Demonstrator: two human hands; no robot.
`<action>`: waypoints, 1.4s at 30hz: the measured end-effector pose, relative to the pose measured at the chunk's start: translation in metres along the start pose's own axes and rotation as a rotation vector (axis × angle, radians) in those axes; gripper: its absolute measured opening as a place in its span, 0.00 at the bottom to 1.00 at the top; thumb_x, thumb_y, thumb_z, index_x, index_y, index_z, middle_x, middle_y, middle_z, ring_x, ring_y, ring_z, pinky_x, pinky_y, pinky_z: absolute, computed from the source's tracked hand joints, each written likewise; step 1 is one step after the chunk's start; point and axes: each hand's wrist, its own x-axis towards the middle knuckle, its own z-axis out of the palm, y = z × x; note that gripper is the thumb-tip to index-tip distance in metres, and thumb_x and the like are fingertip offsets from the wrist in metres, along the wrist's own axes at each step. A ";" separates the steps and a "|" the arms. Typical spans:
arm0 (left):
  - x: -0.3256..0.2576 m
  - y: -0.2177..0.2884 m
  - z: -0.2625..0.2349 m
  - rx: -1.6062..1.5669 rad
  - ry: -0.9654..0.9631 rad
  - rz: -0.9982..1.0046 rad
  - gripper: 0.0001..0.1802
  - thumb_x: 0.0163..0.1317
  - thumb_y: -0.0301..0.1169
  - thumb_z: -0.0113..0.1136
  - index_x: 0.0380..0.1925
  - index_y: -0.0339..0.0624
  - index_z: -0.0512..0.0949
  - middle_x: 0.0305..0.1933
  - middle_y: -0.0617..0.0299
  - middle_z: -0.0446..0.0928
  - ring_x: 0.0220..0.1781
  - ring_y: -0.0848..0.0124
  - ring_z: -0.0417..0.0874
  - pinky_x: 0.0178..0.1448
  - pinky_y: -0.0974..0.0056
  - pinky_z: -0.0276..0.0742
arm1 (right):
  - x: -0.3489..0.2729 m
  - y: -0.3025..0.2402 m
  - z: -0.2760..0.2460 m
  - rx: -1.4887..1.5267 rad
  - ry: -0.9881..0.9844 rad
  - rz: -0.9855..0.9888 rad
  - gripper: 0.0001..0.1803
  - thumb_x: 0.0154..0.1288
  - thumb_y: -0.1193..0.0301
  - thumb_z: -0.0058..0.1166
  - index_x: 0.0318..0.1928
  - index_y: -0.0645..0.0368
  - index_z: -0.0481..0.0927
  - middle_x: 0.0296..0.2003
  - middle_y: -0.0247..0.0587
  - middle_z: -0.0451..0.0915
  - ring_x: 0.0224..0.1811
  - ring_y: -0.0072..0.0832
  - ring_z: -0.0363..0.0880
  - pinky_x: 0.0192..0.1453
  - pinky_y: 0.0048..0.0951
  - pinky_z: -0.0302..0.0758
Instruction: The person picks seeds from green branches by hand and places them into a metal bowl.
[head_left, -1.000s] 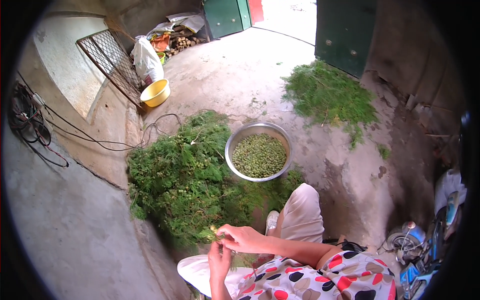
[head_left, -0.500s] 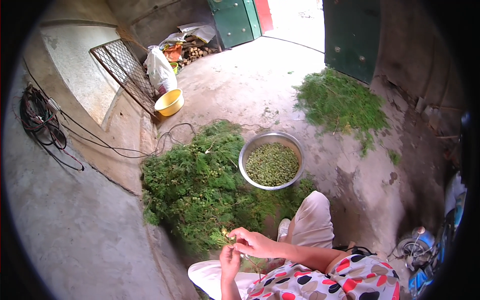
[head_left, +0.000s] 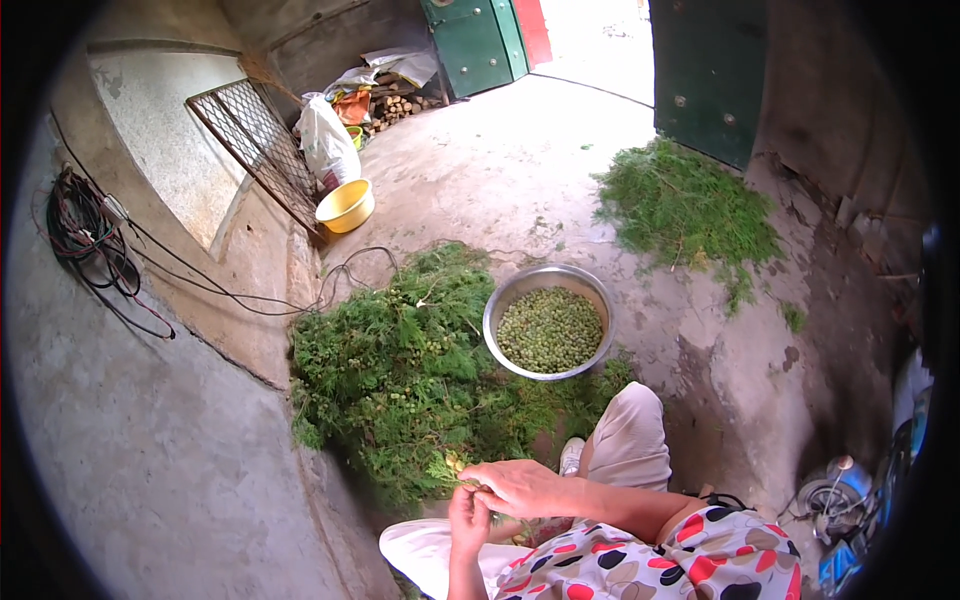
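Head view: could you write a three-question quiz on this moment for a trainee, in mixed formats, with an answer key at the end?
1. Open question: what holds the many small green balls?

2. True or false: the right hand and the left hand are close together, beside a leafy sprig.

3. Multiple choice: what colour is the far basin, the one near the leaning mesh panel?
a) red
b) yellow
c) blue

Key:
1. A round metal basin.
2. True.
3. b
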 end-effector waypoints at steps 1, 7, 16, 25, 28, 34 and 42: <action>0.000 -0.002 0.000 0.025 -0.002 0.020 0.07 0.64 0.31 0.49 0.36 0.37 0.69 0.34 0.66 0.72 0.36 0.79 0.70 0.41 0.73 0.68 | 0.001 0.000 0.000 0.005 0.000 -0.017 0.19 0.60 0.68 0.49 0.52 0.55 0.64 0.33 0.45 0.77 0.34 0.41 0.78 0.35 0.37 0.75; 0.012 -0.048 -0.027 0.104 0.199 -0.202 0.11 0.64 0.37 0.51 0.34 0.40 0.69 0.29 0.70 0.69 0.32 0.79 0.67 0.36 0.74 0.65 | -0.003 -0.044 0.003 0.315 -0.242 -0.099 0.17 0.63 0.67 0.45 0.51 0.56 0.65 0.33 0.49 0.76 0.33 0.44 0.78 0.36 0.38 0.74; 0.013 -0.020 -0.011 -0.112 0.303 -0.202 0.03 0.63 0.29 0.51 0.32 0.42 0.71 0.28 0.70 0.71 0.29 0.81 0.72 0.36 0.74 0.71 | 0.014 0.033 -0.033 0.426 0.031 0.369 0.08 0.63 0.70 0.49 0.40 0.60 0.75 0.29 0.41 0.77 0.27 0.27 0.76 0.32 0.26 0.73; 0.009 -0.017 -0.017 -0.218 0.303 -0.284 0.10 0.64 0.34 0.50 0.35 0.38 0.75 0.31 0.63 0.77 0.30 0.77 0.77 0.38 0.71 0.73 | 0.059 0.082 -0.092 -0.767 0.576 0.057 0.19 0.53 0.79 0.53 0.48 0.64 0.68 0.42 0.52 0.72 0.43 0.43 0.75 0.48 0.37 0.74; 0.008 -0.015 -0.014 -0.072 0.244 -0.252 0.13 0.65 0.36 0.50 0.34 0.36 0.76 0.29 0.62 0.78 0.30 0.76 0.78 0.40 0.70 0.74 | 0.054 0.065 -0.082 -0.381 0.416 0.116 0.20 0.55 0.75 0.53 0.49 0.64 0.68 0.45 0.53 0.73 0.44 0.47 0.74 0.55 0.39 0.70; 0.010 -0.019 -0.012 0.129 0.086 -0.177 0.13 0.66 0.35 0.48 0.34 0.36 0.75 0.27 0.64 0.77 0.29 0.79 0.74 0.35 0.73 0.69 | 0.019 0.042 -0.007 0.027 -0.153 -0.015 0.17 0.59 0.62 0.51 0.42 0.62 0.74 0.35 0.48 0.76 0.40 0.43 0.75 0.46 0.38 0.72; 0.010 -0.009 -0.005 0.046 0.196 -0.147 0.08 0.63 0.30 0.54 0.35 0.35 0.74 0.27 0.67 0.75 0.28 0.82 0.71 0.32 0.75 0.67 | 0.008 0.039 0.002 0.061 0.001 0.062 0.14 0.58 0.64 0.51 0.39 0.61 0.74 0.31 0.44 0.75 0.38 0.42 0.75 0.43 0.38 0.72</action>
